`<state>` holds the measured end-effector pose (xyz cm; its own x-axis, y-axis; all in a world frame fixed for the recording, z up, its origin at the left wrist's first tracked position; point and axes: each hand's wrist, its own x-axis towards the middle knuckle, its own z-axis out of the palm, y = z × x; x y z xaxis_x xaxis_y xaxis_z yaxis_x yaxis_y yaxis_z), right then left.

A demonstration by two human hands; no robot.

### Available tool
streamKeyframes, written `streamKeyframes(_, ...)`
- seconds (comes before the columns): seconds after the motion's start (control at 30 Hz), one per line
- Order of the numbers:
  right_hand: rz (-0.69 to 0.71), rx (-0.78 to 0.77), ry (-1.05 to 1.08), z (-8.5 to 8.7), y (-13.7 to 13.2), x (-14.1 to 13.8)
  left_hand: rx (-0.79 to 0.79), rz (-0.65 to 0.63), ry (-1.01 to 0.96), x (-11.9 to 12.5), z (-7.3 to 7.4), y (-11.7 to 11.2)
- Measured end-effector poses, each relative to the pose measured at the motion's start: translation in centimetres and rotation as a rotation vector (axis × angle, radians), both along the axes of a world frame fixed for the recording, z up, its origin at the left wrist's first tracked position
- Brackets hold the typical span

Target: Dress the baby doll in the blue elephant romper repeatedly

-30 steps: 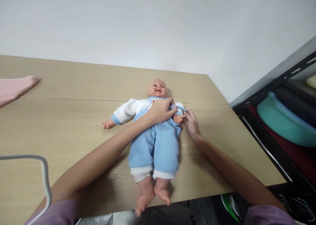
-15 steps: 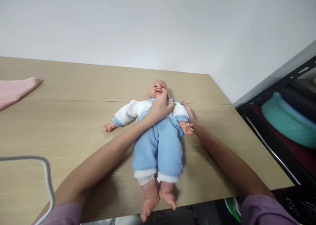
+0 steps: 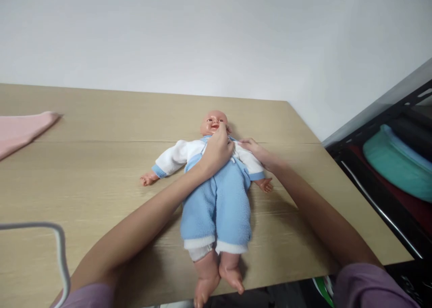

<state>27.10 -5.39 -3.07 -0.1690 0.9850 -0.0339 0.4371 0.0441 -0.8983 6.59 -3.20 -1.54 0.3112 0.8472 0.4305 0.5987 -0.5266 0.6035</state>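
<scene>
A baby doll (image 3: 214, 123) lies on its back on the table, feet at the near edge. It wears a blue-and-white top and fleecy blue trousers (image 3: 216, 209). My left hand (image 3: 218, 150) is closed at the top's collar, just under the doll's chin, with the thumb up by its mouth; its fingertips are partly hidden. On the other side, my right hand (image 3: 258, 152) grips the white sleeve (image 3: 248, 158) near the shoulder. The other sleeve (image 3: 173, 157) stretches out to the left, with the doll's small hand showing past the blue cuff.
Pink cloth (image 3: 23, 130) lies at the table's left end. A grey cable (image 3: 62, 254) loops across the lower left. To the right of the table (image 3: 111, 119) stands a black rack (image 3: 374, 204) holding a teal item (image 3: 398, 164). A pale wall rises behind.
My right hand has come from behind the doll's arm up onto its sleeve near the shoulder. That arm now reaches further outward. My left hand stays at the collar.
</scene>
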Motion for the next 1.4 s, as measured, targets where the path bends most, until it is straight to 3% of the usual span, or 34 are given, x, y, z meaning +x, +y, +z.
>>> streamKeyframes(0.17, 0.128, 0.011, -0.271, 1.3, -3.4, 5.5, 0.022, 0.000, 0.098, -0.1, 0.1, -0.2)
streamKeyframes(0.3, 0.009, 0.130, -0.407, 0.4, -3.2, 9.4, 0.090, 0.038, 0.263, 0.0, 0.7, -0.7)
streamKeyframes(0.37, -0.061, 0.290, -0.413, -0.3, -3.0, 9.9, 0.142, 0.076, 0.349, 0.0, 1.2, -1.2)
streamKeyframes(0.47, -0.117, 0.648, -0.456, -0.5, -3.8, 8.3, 0.170, 0.134, 0.440, -0.1, 1.8, -1.6)
streamKeyframes(0.53, -0.015, 0.742, -0.472, -0.1, -5.1, 5.9, 0.164, 0.153, 0.471, -0.1, 2.0, -1.7)
streamKeyframes(0.6, 0.156, 0.649, -0.419, 0.1, -6.2, 3.5, 0.139, 0.154, 0.469, -0.1, 1.9, -1.6)
streamKeyframes(0.67, 0.232, 0.482, -0.277, -0.1, -6.9, 1.8, 0.108, 0.151, 0.432, -0.1, 1.8, -1.3)
streamKeyframes(0.8, 0.183, 0.292, -0.057, -1.9, -6.3, 1.3, 0.061, 0.127, 0.339, -0.2, 1.6, -0.6)
streamKeyframes(0.93, 0.094, 0.283, -0.031, -3.0, -5.7, 1.7, 0.077, 0.084, 0.295, -0.4, 1.6, -0.3)
streamKeyframes(1.07, 0.033, 0.515, -0.366, -2.8, -6.1, 2.0, 0.222, 0.082, 0.402, -0.6, 2.3, -1.2)
streamKeyframes(1.13, -0.020, 0.660, -0.570, -2.6, -5.8, 3.1, 0.287, 0.037, 0.439, -0.5, 2.8, -2.0)
streamKeyframes(1.23, -0.041, 0.737, -0.672, -2.4, -4.8, 6.2, 0.294, -0.155, 0.375, -0.2, 3.4, -2.8)
streamKeyframes(1.4, 0.140, 0.515, -0.575, -1.6, -3.5, 11.2, 0.187, -0.484, 0.258, 0.3, 2.4, -2.7)
